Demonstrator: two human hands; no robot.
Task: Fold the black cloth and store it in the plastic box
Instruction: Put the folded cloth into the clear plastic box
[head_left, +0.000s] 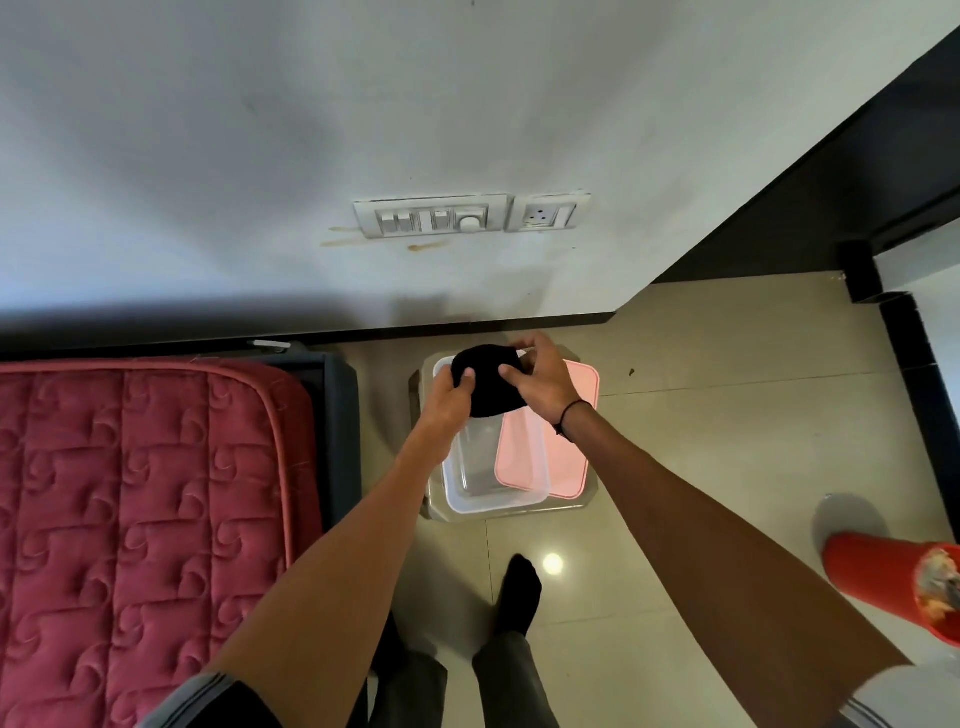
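The black cloth (487, 385) is a small folded bundle held in the air over the far end of the clear plastic box (493, 501). My left hand (449, 395) grips its left edge with the thumb on top. My right hand (543, 382) grips its right side. The box is open and I see nothing inside it. It stands on a low grey stool (435, 514). Its pink lid (569, 441) lies beside it on the right, partly under the box's right wall.
A bed with a red quilted mattress (145, 499) fills the left side, close to the stool. A white wall with a switch panel (431, 215) is straight ahead. A red bin (893, 582) stands at the right on the tiled floor. My feet (519, 592) are below the stool.
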